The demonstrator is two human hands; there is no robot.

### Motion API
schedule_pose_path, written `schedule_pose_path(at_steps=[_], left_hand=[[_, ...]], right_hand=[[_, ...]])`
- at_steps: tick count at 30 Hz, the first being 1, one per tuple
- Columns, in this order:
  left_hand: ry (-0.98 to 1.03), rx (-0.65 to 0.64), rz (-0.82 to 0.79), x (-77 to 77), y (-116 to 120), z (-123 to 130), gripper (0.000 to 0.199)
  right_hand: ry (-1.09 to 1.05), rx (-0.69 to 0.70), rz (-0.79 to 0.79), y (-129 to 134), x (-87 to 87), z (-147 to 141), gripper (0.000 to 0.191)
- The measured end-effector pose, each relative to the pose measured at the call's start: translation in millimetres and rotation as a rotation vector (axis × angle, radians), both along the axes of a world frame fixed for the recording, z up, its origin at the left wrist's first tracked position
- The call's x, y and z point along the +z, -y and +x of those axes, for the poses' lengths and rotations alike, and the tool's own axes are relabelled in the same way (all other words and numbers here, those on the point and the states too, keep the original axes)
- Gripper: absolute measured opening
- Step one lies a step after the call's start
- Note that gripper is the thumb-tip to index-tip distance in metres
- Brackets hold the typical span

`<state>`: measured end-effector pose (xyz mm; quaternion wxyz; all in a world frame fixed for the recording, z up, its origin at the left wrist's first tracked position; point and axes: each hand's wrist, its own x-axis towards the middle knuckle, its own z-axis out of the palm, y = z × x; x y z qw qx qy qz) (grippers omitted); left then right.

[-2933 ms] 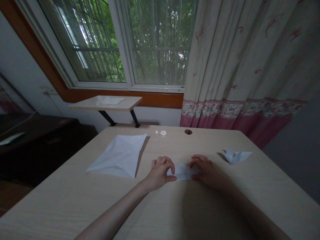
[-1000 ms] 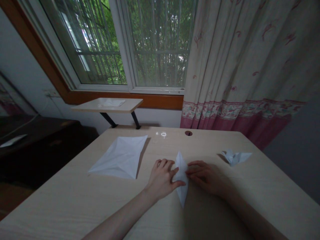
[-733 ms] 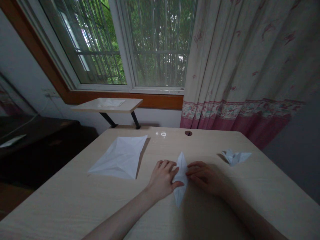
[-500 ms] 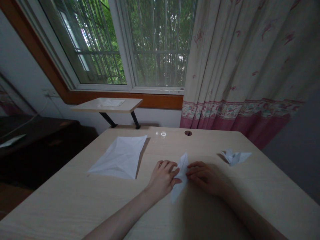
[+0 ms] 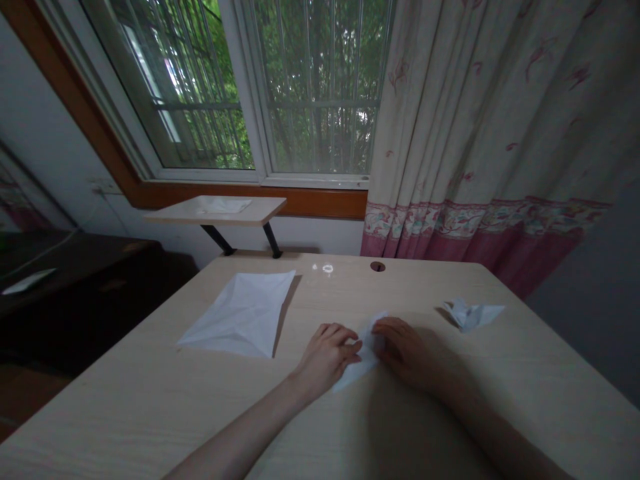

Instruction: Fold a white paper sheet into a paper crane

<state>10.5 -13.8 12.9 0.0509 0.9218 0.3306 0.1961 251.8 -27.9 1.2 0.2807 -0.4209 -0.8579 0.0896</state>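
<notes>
Folded white paper [image 5: 367,359] is held low on the near middle of the table [image 5: 125,400], set slantwise between both hands. Its left side is touched by the bent fingers of the left hand [image 5: 326,353]; its right side is partly covered by the curled right hand [image 5: 407,350]. Whether either grip is closed on the paper cannot be told.

To the left, well apart, a large creased sheet [image 5: 243,317] is laid, its right edge lifted and a shadow cast beneath. To the right, beyond the right hand, a small folded paper figure [image 5: 473,315] is placed. Near the back edge a round hole [image 5: 377,267] is seen. At the back left a raised shelf [image 5: 175,213] is carried on dark supports, with white paper [image 5: 227,205] laid on top; its form is hard to make out.

The middle of the folded paper is hidden by fingers, and the right thumb is lost in shadow. Both forearms are cut off at the lower edge.
</notes>
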Motion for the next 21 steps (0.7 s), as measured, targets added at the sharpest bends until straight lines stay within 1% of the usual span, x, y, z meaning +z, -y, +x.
schedule_pose_path(at_steps=[2, 5, 10, 15, 18, 21], left_hand=[[-0.004, -0.024, -0.001, -0.8, -2, -1, 0.02], [-0.016, -0.024, 0.004, 0.4, -3, -2, 0.02], [-0.053, -0.002, 0.028, 3.0, -2, -2, 0.021], [-0.056, -0.012, 0.053, -0.6, 5, 0, 0.024], [-0.043, -0.046, 0.051, -2.7, 9, 3, 0.027], [-0.019, -0.034, 0.048, -2.4, 13, 5, 0.026]], right_hand=[[0.006, 0.017, 0.008, -1, -4.8, 2, 0.043], [0.067, 0.057, -0.034, -2, -6.9, 3, 0.042], [0.152, 0.076, -0.116, -1, 0.4, 4, 0.043], [0.19, 0.101, -0.202, 0, 6.1, 6, 0.047], [0.196, 0.087, -0.197, 0, 5.9, 5, 0.047], [0.243, 0.086, -0.173, -1, 5.8, 3, 0.045]])
